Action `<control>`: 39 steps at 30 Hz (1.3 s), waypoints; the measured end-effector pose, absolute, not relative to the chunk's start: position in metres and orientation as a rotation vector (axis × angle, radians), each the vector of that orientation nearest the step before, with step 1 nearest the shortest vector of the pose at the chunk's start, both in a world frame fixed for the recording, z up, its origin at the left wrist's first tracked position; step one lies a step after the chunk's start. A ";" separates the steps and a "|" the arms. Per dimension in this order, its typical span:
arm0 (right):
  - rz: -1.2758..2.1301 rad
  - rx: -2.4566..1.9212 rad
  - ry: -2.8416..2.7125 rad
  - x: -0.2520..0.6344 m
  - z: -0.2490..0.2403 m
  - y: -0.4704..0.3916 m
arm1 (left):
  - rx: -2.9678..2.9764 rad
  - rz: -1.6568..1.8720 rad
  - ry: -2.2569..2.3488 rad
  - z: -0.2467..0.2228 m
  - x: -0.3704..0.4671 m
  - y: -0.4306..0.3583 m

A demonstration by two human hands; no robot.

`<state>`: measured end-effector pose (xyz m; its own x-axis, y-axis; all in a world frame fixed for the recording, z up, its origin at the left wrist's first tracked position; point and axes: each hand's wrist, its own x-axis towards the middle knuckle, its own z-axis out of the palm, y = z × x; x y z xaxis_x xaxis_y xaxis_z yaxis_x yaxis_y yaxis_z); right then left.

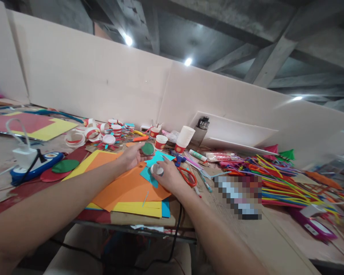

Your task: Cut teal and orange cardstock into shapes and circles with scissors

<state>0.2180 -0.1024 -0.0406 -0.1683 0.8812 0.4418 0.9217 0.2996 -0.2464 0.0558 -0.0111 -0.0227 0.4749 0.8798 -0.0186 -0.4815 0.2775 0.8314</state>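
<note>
My left hand (132,156) holds a small round thing with a dark green face (148,149) between thumb and fingers, above the orange paper. The sides of that thing are mostly hidden. Just right of it, my right hand (169,176) has its fingers curved round a small white paper cup (155,168), which tilts with its round end towards me. Beneath this hand is a piece of teal paper (145,176). It lies on a stack of orange sheets (123,191) and yellow sheets (137,209). Red-handled scissors (189,177) lie beside my right wrist.
Behind my hands stand a stack of paper cups (185,138) and a single cup (161,142). Decorated cups (109,139) crowd the back left. A blue power strip (36,168) is at left, by a green disc (65,166). Coloured pipe cleaners (283,187) cover the right side.
</note>
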 end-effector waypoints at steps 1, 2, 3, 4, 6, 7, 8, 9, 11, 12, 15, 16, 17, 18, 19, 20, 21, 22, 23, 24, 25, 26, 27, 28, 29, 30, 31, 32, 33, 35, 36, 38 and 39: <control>-0.058 -1.579 -2.004 0.218 -0.038 -0.102 | 0.857 0.969 0.539 -0.022 0.056 -0.011; 0.002 -1.562 -1.919 0.219 -0.035 -0.101 | 0.848 0.967 0.540 -0.022 0.056 -0.011; 0.070 -1.542 -1.827 0.219 -0.032 -0.101 | 0.845 0.966 0.546 -0.022 0.056 -0.012; 0.137 -1.517 -1.738 0.219 -0.029 -0.101 | 0.847 0.966 0.554 -0.022 0.057 -0.013; 0.228 -1.450 -1.607 0.219 -0.023 -0.102 | 0.865 0.961 0.557 -0.022 0.058 -0.016; 0.241 -1.411 -1.569 0.219 -0.021 -0.103 | 0.881 0.957 0.543 -0.022 0.059 -0.019; 0.235 -1.376 -1.547 0.219 -0.020 -0.103 | 0.903 0.950 0.517 -0.022 0.061 -0.022; 0.213 -1.349 -1.539 0.218 -0.019 -0.104 | 0.926 0.940 0.487 -0.023 0.062 -0.024; 0.145 -1.315 -1.552 0.216 -0.018 -0.104 | 0.964 0.920 0.445 -0.023 0.065 -0.030; 0.105 -1.311 -1.569 0.215 -0.018 -0.105 | 0.975 0.912 0.436 -0.024 0.066 -0.032; -0.019 -1.332 -1.624 0.213 -0.019 -0.106 | 0.980 0.893 0.406 -0.024 0.069 -0.038; -0.053 -1.341 -1.637 0.213 -0.019 -0.106 | 0.976 0.886 0.387 -0.024 0.070 -0.040; -0.084 -1.349 -1.646 0.213 -0.019 -0.106 | 0.969 0.879 0.369 -0.023 0.070 -0.042; -0.111 -1.355 -1.652 0.213 -0.020 -0.106 | 0.962 0.874 0.355 -0.023 0.070 -0.043; -0.134 -1.358 -1.654 0.213 -0.020 -0.106 | 0.956 0.872 0.349 -0.022 0.071 -0.044; -0.153 -1.361 -1.654 0.213 -0.020 -0.106 | 0.954 0.873 0.347 -0.022 0.071 -0.046; -0.168 -1.364 -1.653 0.213 -0.021 -0.106 | 0.957 0.873 0.347 -0.022 0.071 -0.047; -0.182 -1.370 -1.650 0.213 -0.021 -0.105 | 0.962 0.873 0.343 -0.022 0.071 -0.048; -0.193 -1.376 -1.646 0.213 -0.021 -0.105 | 0.968 0.870 0.336 -0.022 0.072 -0.048; -0.201 -1.381 -1.644 0.212 -0.020 -0.105 | 0.975 0.867 0.327 -0.022 0.072 -0.049; -0.210 -1.384 -1.642 0.212 -0.020 -0.105 | 0.980 0.863 0.318 -0.022 0.072 -0.049; -0.220 -1.384 -1.642 0.211 -0.020 -0.105 | 0.985 0.857 0.309 -0.022 0.073 -0.049; -0.231 -1.384 -1.642 0.211 -0.020 -0.105 | 0.990 0.852 0.301 -0.022 0.073 -0.049; -0.243 -1.380 -1.646 0.211 -0.020 -0.105 | 0.997 0.849 0.299 -0.022 0.073 -0.049; -0.258 -1.372 -1.652 0.211 -0.020 -0.105 | 1.006 0.846 0.300 -0.022 0.073 -0.049; -0.273 -1.362 -1.660 0.211 -0.020 -0.106 | 1.017 0.842 0.301 -0.022 0.072 -0.049; -0.286 -1.351 -1.670 0.211 -0.021 -0.106 | 1.031 0.836 0.302 -0.021 0.072 -0.049; -0.294 -1.338 -1.679 0.211 -0.021 -0.106 | 1.046 0.829 0.300 -0.021 0.071 -0.049; -0.295 -1.327 -1.685 0.211 -0.021 -0.105 | 1.064 0.821 0.296 -0.021 0.070 -0.049; -0.274 -1.318 -1.682 0.211 -0.020 -0.105 | 1.104 0.798 0.275 -0.021 0.069 -0.049; -0.253 -1.319 -1.670 0.210 -0.020 -0.105 | 1.120 0.788 0.262 -0.021 0.069 -0.049; -0.191 -1.313 -1.635 0.210 -0.018 -0.104 | 1.126 0.777 0.255 -0.020 0.069 -0.049; -0.149 -1.303 -1.607 0.210 -0.017 -0.104 | 1.103 0.783 0.266 -0.020 0.069 -0.048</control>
